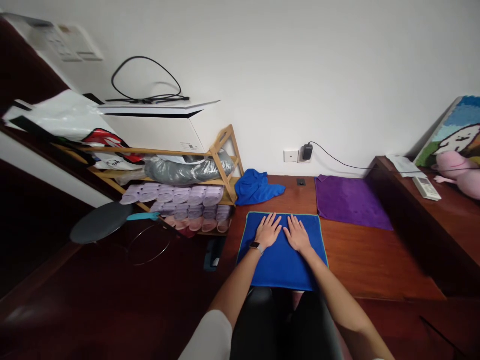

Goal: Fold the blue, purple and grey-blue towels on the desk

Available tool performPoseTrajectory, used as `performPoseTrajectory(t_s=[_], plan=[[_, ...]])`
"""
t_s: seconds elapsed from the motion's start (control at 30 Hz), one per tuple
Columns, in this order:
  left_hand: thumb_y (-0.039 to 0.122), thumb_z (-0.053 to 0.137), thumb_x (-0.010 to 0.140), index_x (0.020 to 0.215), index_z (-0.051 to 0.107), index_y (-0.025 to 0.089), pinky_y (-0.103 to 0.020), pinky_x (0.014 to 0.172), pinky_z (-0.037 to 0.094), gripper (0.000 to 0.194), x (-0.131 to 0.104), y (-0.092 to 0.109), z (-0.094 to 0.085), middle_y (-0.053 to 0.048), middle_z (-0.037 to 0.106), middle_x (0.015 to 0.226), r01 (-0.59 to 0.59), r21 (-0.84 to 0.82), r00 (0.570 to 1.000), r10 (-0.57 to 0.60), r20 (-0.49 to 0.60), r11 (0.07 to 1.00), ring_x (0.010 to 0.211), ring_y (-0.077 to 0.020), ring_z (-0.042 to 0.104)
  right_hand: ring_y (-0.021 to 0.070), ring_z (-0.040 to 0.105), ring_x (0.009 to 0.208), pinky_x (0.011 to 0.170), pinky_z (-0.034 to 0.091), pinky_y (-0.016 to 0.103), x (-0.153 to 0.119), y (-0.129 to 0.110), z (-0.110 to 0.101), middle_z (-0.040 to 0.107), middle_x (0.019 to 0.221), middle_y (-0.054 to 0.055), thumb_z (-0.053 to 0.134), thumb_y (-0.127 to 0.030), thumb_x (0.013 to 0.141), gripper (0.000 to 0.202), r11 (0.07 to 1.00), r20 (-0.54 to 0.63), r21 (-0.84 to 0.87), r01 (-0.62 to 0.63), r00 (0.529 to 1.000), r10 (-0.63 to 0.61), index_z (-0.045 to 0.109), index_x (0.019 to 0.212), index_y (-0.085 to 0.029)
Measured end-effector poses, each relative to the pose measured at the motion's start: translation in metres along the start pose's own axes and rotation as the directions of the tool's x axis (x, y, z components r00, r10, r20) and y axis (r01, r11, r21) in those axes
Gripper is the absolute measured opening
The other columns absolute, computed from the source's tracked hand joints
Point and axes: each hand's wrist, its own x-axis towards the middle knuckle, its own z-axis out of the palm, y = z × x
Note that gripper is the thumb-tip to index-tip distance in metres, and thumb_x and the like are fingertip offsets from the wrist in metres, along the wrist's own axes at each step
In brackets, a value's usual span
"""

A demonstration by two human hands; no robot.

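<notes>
A blue cloth (285,267) with a light green edge lies spread flat on the wooden desk, its near edge at the desk's front. My left hand (268,230), with a watch on the wrist, rests flat on its upper left part, fingers stretched out. To the right of it, my right hand (297,234) also lies flat on the cloth, fingers extended. Neither hand grips anything. Behind the blue cloth, a crumpled blue cloth (257,188) sits by the wall. A purple cloth (350,201) is laid out flat at the back right.
A wooden rack (225,145) on the left holds a white box (150,131) and several purple slippers (180,195). Near it stands a round stool (105,222). A black charger (307,151) is plugged into the wall. On the right-hand ledge are a remote (426,188) and a pink plush toy (459,170).
</notes>
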Motion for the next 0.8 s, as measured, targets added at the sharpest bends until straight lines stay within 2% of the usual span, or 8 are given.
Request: performPoseTrajectory(t_s=[0.07,0.2,0.27,0.4,0.5,0.6,0.7,0.8], plan=[[0.058,0.066,0.094,0.140,0.069,0.031,-0.047,0.134,-0.002,0.054,-0.001,-0.008,-0.009,-0.006,0.048,0.165,0.061,-0.021,0.997,-0.062,-0.047,0.998,0.160,-0.0318,0.029,0.0265,0.023,0.162,0.133,0.008,0.048,-0.002,0.019,0.000,0.033,0.171,0.016,0.029,-0.064,0.104,0.080,0.995,-0.053,0.053,-0.079,0.995,0.082,0.040,0.163,-0.012],[0.060,0.068,0.092,0.139,0.069,0.025,-0.046,0.133,-0.004,0.059,-0.004,-0.025,-0.057,-0.010,0.046,0.165,0.204,-0.084,0.964,-0.215,-0.154,0.975,0.162,-0.0308,0.022,0.0310,0.021,0.162,0.133,0.006,0.049,-0.011,0.074,-0.023,0.032,0.170,0.020,0.040,-0.074,0.096,0.094,0.944,-0.181,0.232,-0.235,0.943,0.279,0.042,0.161,-0.006],[0.059,0.065,0.094,0.138,0.069,0.025,-0.047,0.133,-0.004,0.056,-0.002,-0.024,-0.070,-0.010,0.047,0.165,0.241,-0.142,0.949,-0.263,-0.172,0.960,0.163,-0.0292,0.020,0.0313,0.020,0.162,0.133,0.005,0.049,-0.013,0.081,-0.032,0.031,0.171,0.020,0.044,-0.077,0.093,0.099,0.918,-0.183,0.315,-0.241,0.934,0.308,0.042,0.161,-0.005],[0.056,0.057,0.100,0.146,0.063,0.028,-0.043,0.135,0.001,0.054,0.003,-0.002,-0.038,-0.004,0.041,0.169,0.154,-0.330,0.959,-0.221,-0.176,0.932,0.164,-0.0244,0.018,0.0262,0.018,0.163,0.134,0.005,0.046,-0.003,0.037,-0.023,0.028,0.173,0.011,0.046,-0.078,0.094,0.094,0.831,-0.154,0.543,-0.119,0.959,0.238,0.042,0.163,-0.015],[0.056,0.040,0.107,0.153,0.057,0.029,-0.043,0.134,0.015,0.056,0.007,0.013,0.006,-0.003,0.039,0.170,0.154,-0.607,0.958,-0.268,-0.101,0.780,0.161,-0.0228,0.026,0.0237,0.027,0.161,0.134,0.013,0.046,0.012,-0.006,-0.002,0.038,0.170,0.005,0.053,-0.077,0.093,0.083,0.596,-0.044,0.798,-0.093,0.976,0.212,0.050,0.159,-0.026],[0.056,0.031,0.108,0.157,0.050,0.028,-0.043,0.132,0.022,0.059,0.012,0.011,0.015,-0.007,0.041,0.169,0.208,-0.812,0.896,-0.440,-0.066,0.545,0.159,-0.0224,0.033,0.0233,0.034,0.158,0.132,0.019,0.048,0.023,-0.012,0.004,0.048,0.164,0.005,0.059,-0.072,0.090,0.073,0.261,0.024,0.958,-0.122,0.937,0.349,0.062,0.148,-0.027],[0.058,0.028,0.109,0.160,0.044,0.028,-0.042,0.129,0.029,0.062,0.015,-0.005,-0.021,-0.013,0.043,0.167,0.198,-0.917,0.786,-0.616,-0.062,0.346,0.156,-0.0228,0.039,0.0191,0.043,0.153,0.130,0.026,0.046,0.023,0.026,-0.016,0.056,0.158,0.005,0.051,-0.065,0.097,0.057,-0.032,0.082,0.997,-0.077,0.821,0.565,0.067,0.136,-0.026],[0.060,0.028,0.108,0.161,0.042,0.026,-0.042,0.127,0.034,0.064,0.016,-0.019,-0.068,-0.016,0.048,0.163,0.179,-0.947,0.727,-0.684,-0.055,0.266,0.153,-0.0237,0.045,0.0169,0.055,0.143,0.127,0.034,0.043,0.015,0.073,-0.050,0.065,0.147,0.006,0.041,-0.061,0.102,0.049,-0.177,0.131,0.984,-0.019,0.752,0.646,0.069,0.123,-0.026]])
